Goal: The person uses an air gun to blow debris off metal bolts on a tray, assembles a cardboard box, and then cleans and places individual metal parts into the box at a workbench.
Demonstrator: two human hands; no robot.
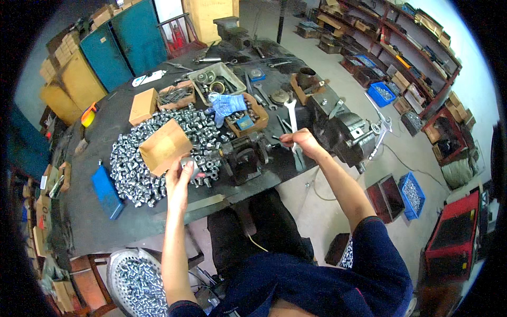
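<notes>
Two hands (178,182) (304,141) and one perforated basin (113,266) show.

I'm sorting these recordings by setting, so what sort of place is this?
Probably a small metalworking workshop: a heap of small metal fittings lies on the dark workbench, an open-end wrench is close by, and loaded storage shelves stand at the right.

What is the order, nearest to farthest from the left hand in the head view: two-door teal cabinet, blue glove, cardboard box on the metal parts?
1. Cardboard box: on metal parts, by the left hand.
2. Blue glove: farther ahead, rightward.
3. Two-door teal cabinet: beyond the table.
</notes>
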